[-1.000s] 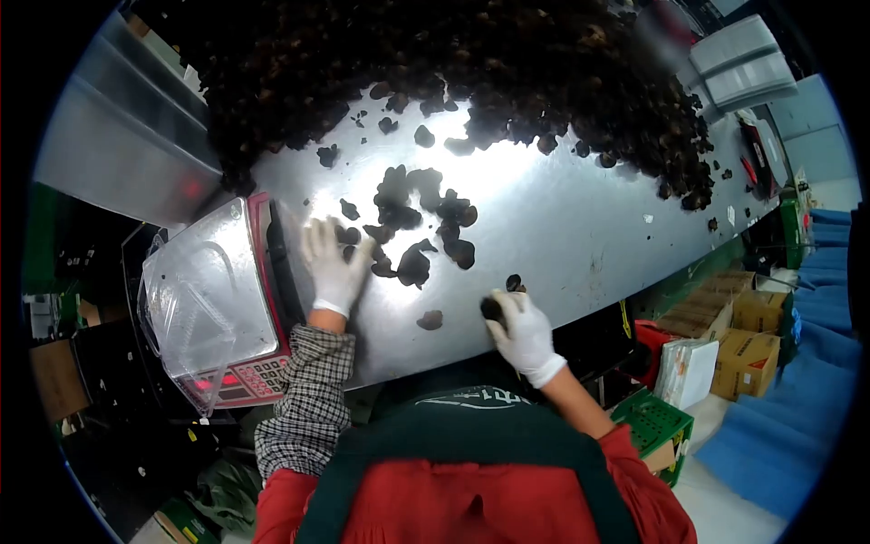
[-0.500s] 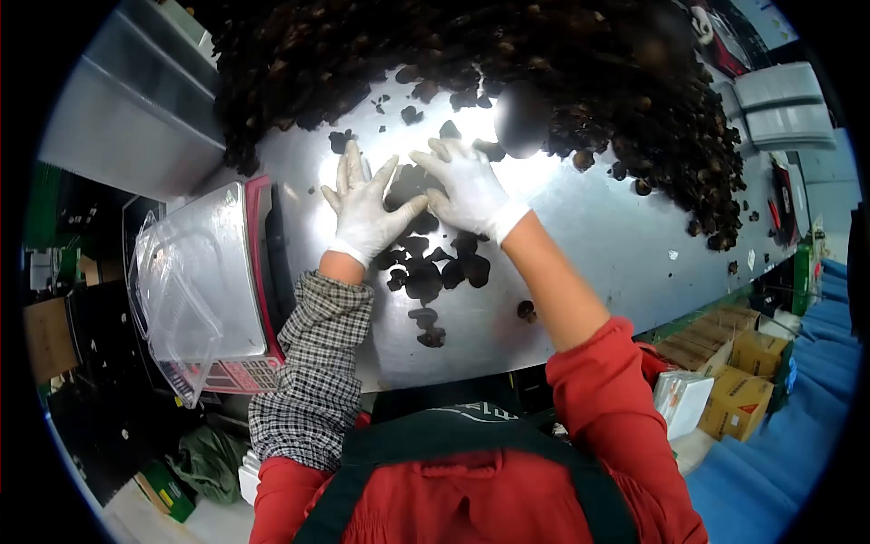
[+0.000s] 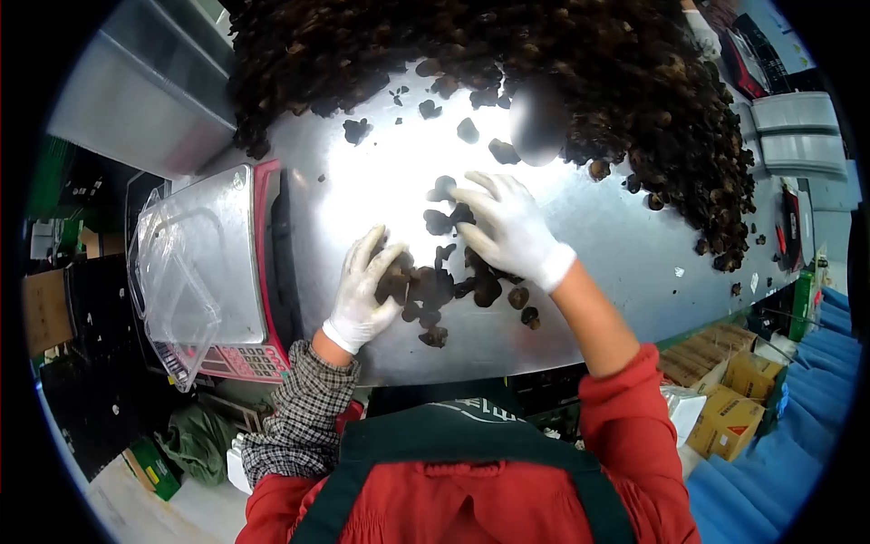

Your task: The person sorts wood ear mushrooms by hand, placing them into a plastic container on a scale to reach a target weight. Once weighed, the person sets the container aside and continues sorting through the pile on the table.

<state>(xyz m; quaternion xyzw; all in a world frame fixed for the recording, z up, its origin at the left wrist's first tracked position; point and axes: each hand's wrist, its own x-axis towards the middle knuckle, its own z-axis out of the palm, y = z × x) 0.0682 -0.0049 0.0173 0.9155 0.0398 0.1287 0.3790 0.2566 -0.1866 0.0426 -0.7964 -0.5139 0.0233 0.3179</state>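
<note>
Both my hands wear white gloves over a shiny metal table [image 3: 589, 299]. My left hand [image 3: 364, 288] has its fingers apart and touches the left side of a loose group of dark, flat, mushroom-like pieces [image 3: 430, 286]. To the right, my right hand [image 3: 509, 227] is spread, its fingertips beside more dark pieces [image 3: 439, 220]. Neither hand grips anything that shows. Beyond them a large heap of the same dark pieces [image 3: 435, 36] covers the far side of the table.
A scale [image 3: 204, 263] with a pink frame and clear plastic on it stands at the left, beside a tall metal container [image 3: 140, 91]. White trays [image 3: 797, 131] are at the far right. Another person's gloved hand [image 3: 702, 34] shows at the upper right. Cardboard boxes [image 3: 725, 422] lie below right.
My left hand has moved nearer to me, and my right hand has moved right and nearer. The dark pieces between them lie differently, several now uncovered. The camera view has shifted slightly.
</note>
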